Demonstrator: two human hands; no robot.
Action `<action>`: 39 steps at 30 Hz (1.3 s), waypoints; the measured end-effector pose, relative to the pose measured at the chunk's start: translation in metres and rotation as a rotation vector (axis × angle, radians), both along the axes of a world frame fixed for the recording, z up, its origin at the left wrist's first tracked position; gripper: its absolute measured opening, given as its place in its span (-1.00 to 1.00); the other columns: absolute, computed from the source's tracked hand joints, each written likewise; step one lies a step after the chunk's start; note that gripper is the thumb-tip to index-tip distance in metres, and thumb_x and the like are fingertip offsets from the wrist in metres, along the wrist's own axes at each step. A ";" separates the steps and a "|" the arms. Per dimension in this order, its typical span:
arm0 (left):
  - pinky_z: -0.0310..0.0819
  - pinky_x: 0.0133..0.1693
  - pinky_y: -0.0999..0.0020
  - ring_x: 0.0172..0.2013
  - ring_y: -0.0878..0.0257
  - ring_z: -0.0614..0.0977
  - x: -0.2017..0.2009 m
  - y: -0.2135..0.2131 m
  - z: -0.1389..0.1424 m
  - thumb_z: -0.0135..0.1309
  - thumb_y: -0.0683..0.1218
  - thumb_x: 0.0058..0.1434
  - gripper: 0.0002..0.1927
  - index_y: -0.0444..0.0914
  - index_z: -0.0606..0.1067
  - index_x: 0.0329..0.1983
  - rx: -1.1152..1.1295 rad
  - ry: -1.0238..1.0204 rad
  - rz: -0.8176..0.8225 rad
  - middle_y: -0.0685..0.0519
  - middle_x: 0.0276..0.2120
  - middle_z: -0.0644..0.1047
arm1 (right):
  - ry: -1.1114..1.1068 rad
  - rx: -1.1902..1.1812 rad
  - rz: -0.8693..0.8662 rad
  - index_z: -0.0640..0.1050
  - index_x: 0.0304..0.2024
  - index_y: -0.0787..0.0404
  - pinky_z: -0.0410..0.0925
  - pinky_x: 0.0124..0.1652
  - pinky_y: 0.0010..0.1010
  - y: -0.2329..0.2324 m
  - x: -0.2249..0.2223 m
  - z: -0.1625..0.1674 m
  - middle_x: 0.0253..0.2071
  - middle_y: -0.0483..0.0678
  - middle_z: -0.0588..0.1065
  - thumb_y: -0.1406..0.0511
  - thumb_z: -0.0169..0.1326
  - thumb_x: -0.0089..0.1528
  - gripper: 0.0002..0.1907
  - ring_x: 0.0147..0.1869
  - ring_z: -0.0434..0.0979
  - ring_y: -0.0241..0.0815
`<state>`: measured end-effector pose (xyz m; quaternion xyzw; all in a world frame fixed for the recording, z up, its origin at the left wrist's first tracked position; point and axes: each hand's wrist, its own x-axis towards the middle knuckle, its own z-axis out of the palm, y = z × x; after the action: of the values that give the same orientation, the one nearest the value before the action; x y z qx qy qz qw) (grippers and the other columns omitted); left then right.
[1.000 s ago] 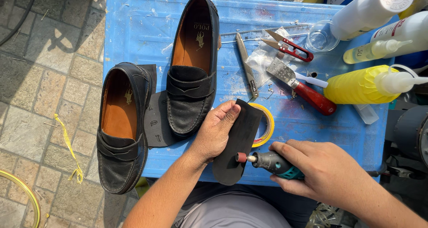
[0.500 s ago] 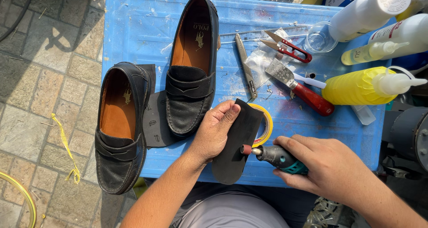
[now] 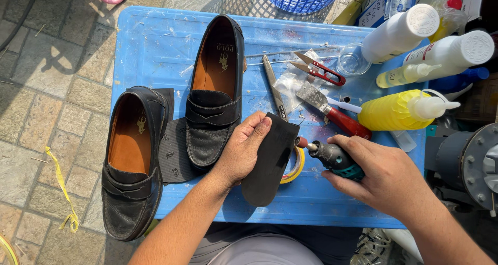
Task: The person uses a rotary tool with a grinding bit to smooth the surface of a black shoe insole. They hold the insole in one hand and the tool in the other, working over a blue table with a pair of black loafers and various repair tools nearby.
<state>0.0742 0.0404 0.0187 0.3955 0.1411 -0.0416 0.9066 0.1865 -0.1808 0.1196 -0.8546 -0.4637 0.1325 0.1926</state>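
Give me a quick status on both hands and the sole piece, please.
Left hand grips black sole piece, tilted above blue table. Right hand holds rotary tool, tip at the sole's edge. Yellow tape roll lies beneath; nothing blocks.

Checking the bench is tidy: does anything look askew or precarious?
Yes. The left loafer hangs well over the blue table edge, toe past the front. The white bottles lie tipped on their sides.
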 end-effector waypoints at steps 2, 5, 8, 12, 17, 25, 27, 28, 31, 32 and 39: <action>0.64 -0.28 0.44 -0.30 0.34 0.68 -0.002 0.000 0.001 -0.21 0.04 0.52 -0.65 -0.30 0.47 -0.05 0.032 -0.026 0.017 -0.05 -0.23 0.67 | -0.017 -0.058 -0.016 0.53 0.04 0.18 0.47 -0.36 -0.22 0.002 0.000 -0.001 -0.26 0.00 0.60 0.10 0.42 -0.05 -0.33 -0.29 0.64 0.05; 0.63 -0.21 0.45 -0.25 0.33 0.66 -0.003 -0.001 0.000 -0.19 0.01 0.56 -0.65 -0.35 0.48 0.00 0.095 -0.013 0.045 -0.09 -0.18 0.64 | -0.065 -0.021 0.011 0.52 0.04 0.23 0.46 -0.35 -0.23 0.004 0.000 -0.003 -0.23 0.02 0.60 0.10 0.40 -0.05 -0.33 -0.27 0.64 0.06; 0.64 -0.17 0.46 -0.23 0.34 0.67 -0.003 -0.002 -0.002 -0.21 0.02 0.56 -0.65 -0.34 0.47 -0.02 0.098 -0.018 0.032 -0.10 -0.13 0.66 | -0.096 0.009 0.017 0.51 0.04 0.25 0.46 -0.34 -0.24 0.006 0.000 -0.005 -0.22 0.03 0.60 0.11 0.39 -0.05 -0.33 -0.27 0.64 0.05; 0.64 -0.20 0.47 -0.25 0.36 0.68 -0.003 -0.001 -0.004 -0.21 0.05 0.53 -0.63 -0.33 0.47 -0.07 0.092 0.015 0.018 -0.08 -0.15 0.68 | -0.077 -0.012 0.043 0.49 0.05 0.26 0.45 -0.37 -0.24 0.009 -0.003 -0.007 -0.25 0.03 0.58 0.11 0.38 -0.04 -0.32 -0.30 0.63 0.04; 0.55 -0.45 0.49 -0.43 0.33 0.66 -0.007 -0.002 -0.010 -0.16 0.10 0.51 -0.63 -0.28 0.47 -0.07 0.136 0.081 0.019 -0.01 -0.36 0.61 | -0.003 -0.081 0.099 0.51 0.05 0.22 0.41 -0.45 -0.18 0.011 -0.015 -0.010 -0.38 0.01 0.54 0.10 0.39 -0.04 -0.33 -0.39 0.59 0.05; 0.60 -0.38 0.45 -0.40 0.27 0.68 -0.006 -0.003 -0.006 -0.17 0.12 0.48 -0.62 -0.27 0.47 -0.07 0.042 0.101 0.013 0.01 -0.37 0.62 | 0.006 -0.009 0.117 0.51 -0.03 0.25 0.44 -0.39 -0.21 0.007 -0.014 -0.004 -0.29 0.03 0.59 0.11 0.36 -0.05 -0.38 -0.33 0.62 0.06; 0.62 -0.21 0.50 -0.24 0.35 0.69 -0.005 -0.002 -0.004 -0.17 0.12 0.49 -0.60 -0.29 0.48 -0.04 0.084 -0.016 0.020 -0.02 -0.24 0.68 | -0.049 -0.048 0.011 0.50 -0.02 0.25 0.44 -0.38 -0.21 0.007 -0.008 -0.003 -0.27 0.04 0.59 0.10 0.37 -0.05 -0.36 -0.32 0.62 0.06; 0.61 -0.21 0.50 -0.24 0.35 0.68 -0.004 -0.002 -0.003 -0.18 0.11 0.49 -0.60 -0.30 0.48 -0.03 0.096 -0.020 0.027 -0.02 -0.23 0.68 | -0.056 -0.040 0.012 0.50 -0.01 0.26 0.44 -0.38 -0.20 0.007 -0.006 -0.004 -0.27 0.05 0.59 0.10 0.37 -0.05 -0.36 -0.32 0.62 0.07; 0.60 -0.26 0.47 -0.28 0.34 0.69 -0.005 -0.002 -0.006 -0.18 0.11 0.49 -0.60 -0.30 0.48 -0.04 0.093 0.027 0.033 -0.01 -0.26 0.66 | -0.038 -0.035 0.032 0.50 0.02 0.25 0.43 -0.40 -0.19 0.008 -0.008 -0.007 -0.30 0.04 0.58 0.11 0.36 -0.04 -0.35 -0.34 0.61 0.07; 0.60 -0.31 0.45 -0.32 0.31 0.69 -0.005 -0.003 -0.008 -0.18 0.10 0.47 -0.62 -0.28 0.48 -0.06 0.067 0.078 0.029 -0.01 -0.32 0.65 | -0.007 -0.042 0.052 0.51 0.04 0.24 0.42 -0.42 -0.18 0.008 -0.012 -0.008 -0.33 0.04 0.57 0.11 0.37 -0.06 -0.33 -0.37 0.61 0.07; 0.52 -0.30 0.51 -0.32 0.41 0.57 -0.007 -0.004 -0.015 -0.10 0.09 0.58 -0.61 -0.34 0.49 -0.06 0.217 0.027 0.083 0.04 -0.32 0.57 | 0.108 0.029 0.259 0.49 -0.01 0.25 0.43 -0.43 -0.22 0.007 -0.025 -0.010 -0.33 0.00 0.57 0.11 0.37 -0.03 -0.38 -0.36 0.61 0.05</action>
<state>0.0671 0.0367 0.0040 0.4846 0.1731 0.0063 0.8574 0.1616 -0.1737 0.1100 -0.7764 -0.5610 0.1952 0.2107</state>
